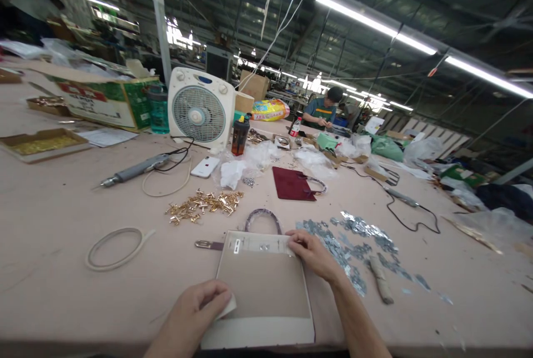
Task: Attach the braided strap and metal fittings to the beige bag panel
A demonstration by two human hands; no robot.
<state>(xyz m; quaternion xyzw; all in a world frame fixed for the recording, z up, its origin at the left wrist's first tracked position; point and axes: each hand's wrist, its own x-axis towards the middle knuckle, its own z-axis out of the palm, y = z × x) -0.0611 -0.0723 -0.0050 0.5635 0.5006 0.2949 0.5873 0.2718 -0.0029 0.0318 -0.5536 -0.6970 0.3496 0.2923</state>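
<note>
A flat beige and white bag panel (262,286) with a curved handle (263,215) lies on the table in front of me. My left hand (195,308) pinches its lower left edge, fingers closed on a white flap. At the panel's top right corner my right hand (310,250) presses down, fingers curled on the edge. A small metal clasp strap (208,245) sticks out at the top left.
Gold metal fittings (204,205) lie beyond the panel and several silver pieces (353,241) to the right. Also here are a white loop (114,247), an electric screwdriver (133,170), a phone (205,166), a fan (202,108), a maroon pouch (291,183) and a person (322,111) working far off.
</note>
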